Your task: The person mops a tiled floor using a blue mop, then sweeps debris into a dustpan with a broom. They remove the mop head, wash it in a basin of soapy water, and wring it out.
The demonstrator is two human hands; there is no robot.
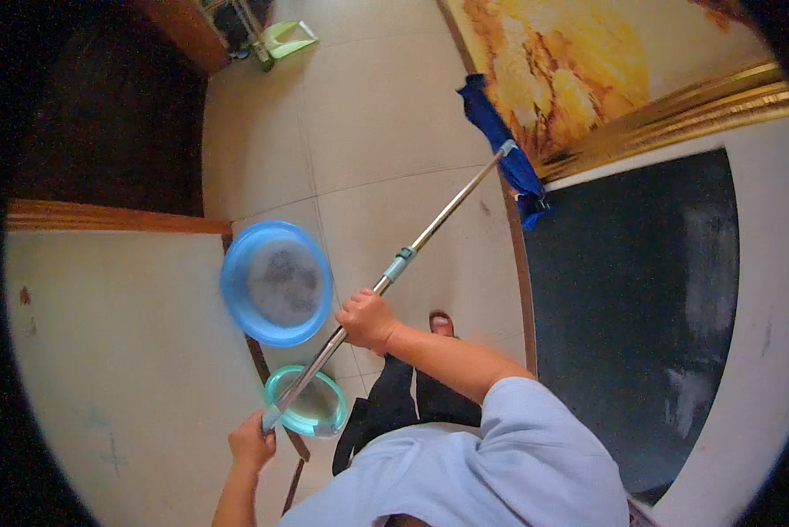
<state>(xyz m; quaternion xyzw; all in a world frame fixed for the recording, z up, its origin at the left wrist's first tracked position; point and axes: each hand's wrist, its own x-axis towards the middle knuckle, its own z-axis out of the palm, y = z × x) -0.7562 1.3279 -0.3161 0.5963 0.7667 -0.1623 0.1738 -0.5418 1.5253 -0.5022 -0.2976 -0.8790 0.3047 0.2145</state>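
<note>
My left hand (pixel 252 440) grips the lower end of a telescopic metal mop pole (pixel 326 356). Further up the same pole my right hand (pixel 368 319) is closed around it, just below the grey-green locking collar (pixel 399 263). At the far end, a flat mop head with a blue cloth (pixel 499 138) lies along the wall side, by the bottom of the painted panel. To the left of the pole is a blue basin (pixel 226 283) holding cloudy grey water. A smaller turquoise basin (pixel 341 402) stands nearer to me, partly behind the pole.
Beige floor tiles (pixel 381 118) run between a white wall (pixel 117 342) at left and a wall at right with a black panel (pixel 631 296). A gold-framed painted panel (pixel 565 72) is at upper right. A green dustpan (pixel 289 41) lies at the far end, near a dark doorway (pixel 117 125).
</note>
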